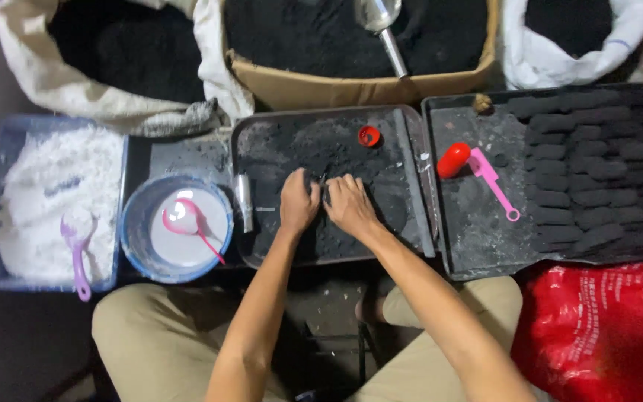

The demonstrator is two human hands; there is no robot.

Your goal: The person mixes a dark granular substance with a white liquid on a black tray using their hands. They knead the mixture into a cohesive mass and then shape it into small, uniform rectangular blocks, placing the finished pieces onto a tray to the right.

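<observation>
My left hand point(298, 201) and my right hand point(348, 204) are close together over the middle of a metal tray point(411, 160) covered in black powder. Both sets of fingers curl down into the powder and pinch something small and dark between them; what it is cannot be made out. A red cap point(368, 135) lies on the tray just beyond my hands. A short metal tube point(244, 202) lies along the tray's left rim.
To the right, a second dark tray point(478, 231) holds rows of black pressed blocks point(582, 171), a red cylinder point(453, 159) and a pink scoop point(494, 181). On the left stand a blue bowl point(137, 223) and a bin of white powder point(46, 193). Sacks and a cardboard box point(336, 88) of black powder line the back.
</observation>
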